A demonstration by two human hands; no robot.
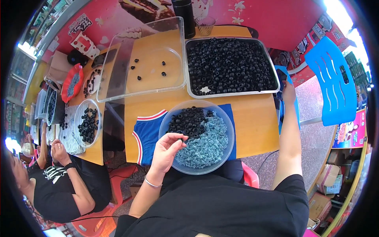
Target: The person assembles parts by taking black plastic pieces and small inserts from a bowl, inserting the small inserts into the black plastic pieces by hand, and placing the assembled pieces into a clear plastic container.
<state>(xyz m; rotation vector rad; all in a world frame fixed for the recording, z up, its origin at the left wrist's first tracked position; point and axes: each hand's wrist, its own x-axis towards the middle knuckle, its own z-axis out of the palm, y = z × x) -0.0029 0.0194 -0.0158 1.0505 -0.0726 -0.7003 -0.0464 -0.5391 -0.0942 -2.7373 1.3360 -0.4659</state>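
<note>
Over the near left part of a round transparent tub (231, 136), my left hand (166, 152) pinches a small black part between thumb and forefinger. Inside the tub, black ring-shaped parts (187, 122) lie at the upper left, and pale blue-green translucent small pieces (205, 146) fill the rest. My right hand (289, 91) reaches past the table's right end, beside a dark object (281, 76) at a blue chair seat; its fingers are mostly hidden. A metal tray (233, 96) heaped with black parts (229, 63) stands beyond the tub.
A transparent plastic lid (152, 93) with a few black parts on it lies left of the tray. Blue cloth (148, 136) lies under the tub. Another person (59, 189) works at the left, near a bowl of black parts (87, 124). A blue chair back (333, 83) rises at right.
</note>
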